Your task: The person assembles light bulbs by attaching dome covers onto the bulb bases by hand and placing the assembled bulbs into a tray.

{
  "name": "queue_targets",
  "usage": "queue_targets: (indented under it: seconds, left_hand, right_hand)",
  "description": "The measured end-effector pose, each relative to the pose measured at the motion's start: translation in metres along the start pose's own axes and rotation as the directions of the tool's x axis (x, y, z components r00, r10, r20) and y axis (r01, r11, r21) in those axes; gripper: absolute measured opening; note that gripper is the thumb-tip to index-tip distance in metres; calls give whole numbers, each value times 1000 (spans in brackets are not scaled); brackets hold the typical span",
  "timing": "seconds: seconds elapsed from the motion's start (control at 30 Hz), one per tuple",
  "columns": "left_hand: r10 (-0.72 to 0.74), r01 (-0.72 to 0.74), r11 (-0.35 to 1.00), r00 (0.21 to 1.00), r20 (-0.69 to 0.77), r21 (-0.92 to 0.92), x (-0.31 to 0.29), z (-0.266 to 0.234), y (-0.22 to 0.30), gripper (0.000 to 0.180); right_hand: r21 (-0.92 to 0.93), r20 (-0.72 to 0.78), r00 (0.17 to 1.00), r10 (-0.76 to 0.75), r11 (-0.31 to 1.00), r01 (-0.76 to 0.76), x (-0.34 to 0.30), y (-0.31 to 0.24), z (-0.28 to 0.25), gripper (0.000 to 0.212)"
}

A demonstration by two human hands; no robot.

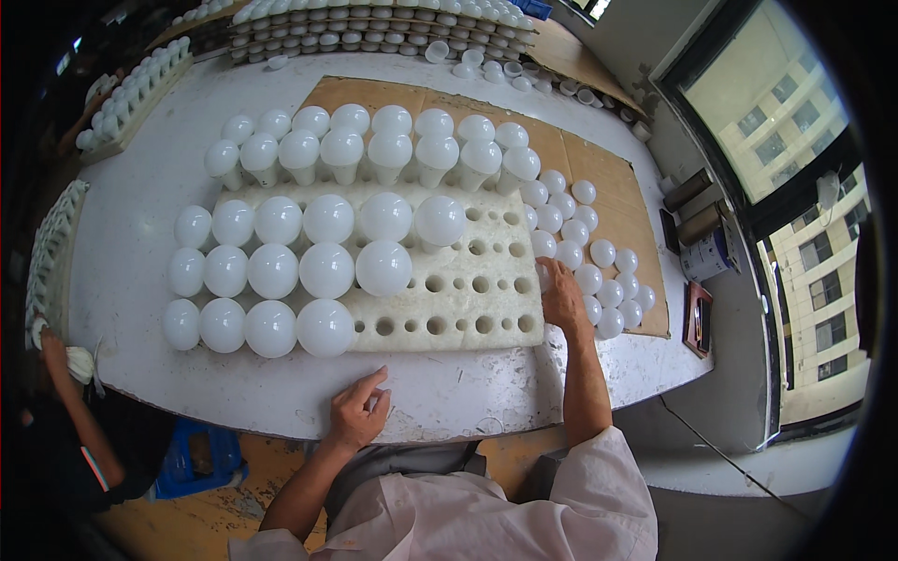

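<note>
A pale foam tray (440, 323) with rows of round holes lies on the table in front of me. White LED bulbs (327, 270) with large round globes stand in rows on its left and middle, while many holes at the right are bare. To the right of the tray, my right hand (564, 297) curls its fingers on a small white bulb cover (543, 275), partly hidden by the fingers. Several similar white covers (609, 294) lie beyond and beside that hand. Near the table's front edge rests my left hand (357, 409), its fingers apart and nothing in it.
A cardboard sheet (608, 210) lies under the loose covers. Stacked trays of bulbs (374, 33) line the back. At right are a tin can (706, 252), a small dark-red box (698, 320) and a window. Another person's arm (70, 383) works at the left edge.
</note>
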State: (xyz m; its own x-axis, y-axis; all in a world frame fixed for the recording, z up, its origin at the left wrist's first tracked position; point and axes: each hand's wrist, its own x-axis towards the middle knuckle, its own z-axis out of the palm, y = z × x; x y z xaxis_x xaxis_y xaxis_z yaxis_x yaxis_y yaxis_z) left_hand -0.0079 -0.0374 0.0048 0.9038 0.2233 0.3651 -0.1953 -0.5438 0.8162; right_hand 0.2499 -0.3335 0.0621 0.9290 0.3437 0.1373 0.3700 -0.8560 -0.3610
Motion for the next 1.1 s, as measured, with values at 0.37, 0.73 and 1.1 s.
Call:
queue_targets:
  seconds: [0.37,0.73,1.1]
  left_hand:
    - [65,-65,998,997,-46,4,-2,-3,3,35]
    - [35,-37,999,998,-51,-21,-15,-12,1,34]
    - [22,-23,999,998,-50,-26,-17,-3,-7,27]
  right_hand:
    - [997,-5,998,62,-71,9,-9,-17,-18,66]
    - [979,-81,997,14,188,76,0,-70,11,74]
    - [951,-78,979,187,310,16,5,-68,27,65]
